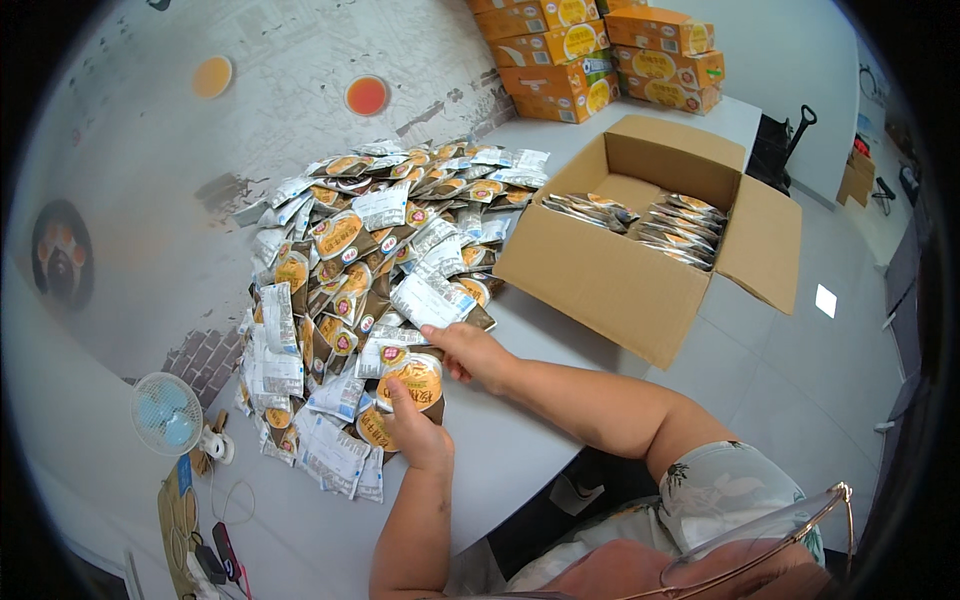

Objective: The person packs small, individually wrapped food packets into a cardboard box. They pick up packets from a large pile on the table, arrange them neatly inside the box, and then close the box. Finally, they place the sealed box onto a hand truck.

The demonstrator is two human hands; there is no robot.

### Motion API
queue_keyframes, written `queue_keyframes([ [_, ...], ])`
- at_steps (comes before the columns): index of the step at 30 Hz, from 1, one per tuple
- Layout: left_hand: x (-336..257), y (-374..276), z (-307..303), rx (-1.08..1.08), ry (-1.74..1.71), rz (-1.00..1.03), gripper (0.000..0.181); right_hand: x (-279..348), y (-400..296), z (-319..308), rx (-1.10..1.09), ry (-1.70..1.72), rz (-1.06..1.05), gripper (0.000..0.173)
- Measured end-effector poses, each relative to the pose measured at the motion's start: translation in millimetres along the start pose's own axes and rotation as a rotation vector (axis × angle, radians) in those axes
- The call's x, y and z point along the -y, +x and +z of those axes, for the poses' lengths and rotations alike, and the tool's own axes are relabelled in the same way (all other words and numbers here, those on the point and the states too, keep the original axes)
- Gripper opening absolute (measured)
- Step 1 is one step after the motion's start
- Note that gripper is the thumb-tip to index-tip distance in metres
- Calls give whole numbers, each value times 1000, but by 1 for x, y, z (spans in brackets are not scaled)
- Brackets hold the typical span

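A large heap of brown, orange and white milk pouches (337,232) lies on the white table. My left hand (420,435) grips a pouch (412,379) by its lower edge, thumb on the printed front. My right hand (472,356) is just to the right, its fingers at the edge of a pouch with its pale side up (427,300); the curled fingers partly hide the hold. Right of the heap stands an open cardboard box (600,281), its flaps spread. Inside it, pouches stand in two rows (679,231).
Orange printed cartons (555,67) are stacked at the table's far end. A small white fan (166,414), a power bank or similar dark device (225,551) and cables lie at the lower left. The wall bounds the table's left side. A black trolley handle (802,124) rises beyond the box.
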State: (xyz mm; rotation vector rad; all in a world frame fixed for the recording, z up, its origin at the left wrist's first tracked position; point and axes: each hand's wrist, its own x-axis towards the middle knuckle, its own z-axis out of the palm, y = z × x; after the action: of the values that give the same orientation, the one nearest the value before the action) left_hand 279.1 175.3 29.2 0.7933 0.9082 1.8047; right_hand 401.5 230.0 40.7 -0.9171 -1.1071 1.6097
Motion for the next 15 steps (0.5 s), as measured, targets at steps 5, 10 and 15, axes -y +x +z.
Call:
queue_keyframes([
  [5, 7, -1, -3, -51, 41, -23, 49, -10, -12, 16, -18, -145, -109, 66],
  [10, 8, -15, 5, 91, 348, 197, 46, -19, 2, 13, -7, 175, -124, 53],
  [15, 11, -14, -4, 144, 480, 295, 46, -14, -1, 12, -19, 272, 48, 45],
])
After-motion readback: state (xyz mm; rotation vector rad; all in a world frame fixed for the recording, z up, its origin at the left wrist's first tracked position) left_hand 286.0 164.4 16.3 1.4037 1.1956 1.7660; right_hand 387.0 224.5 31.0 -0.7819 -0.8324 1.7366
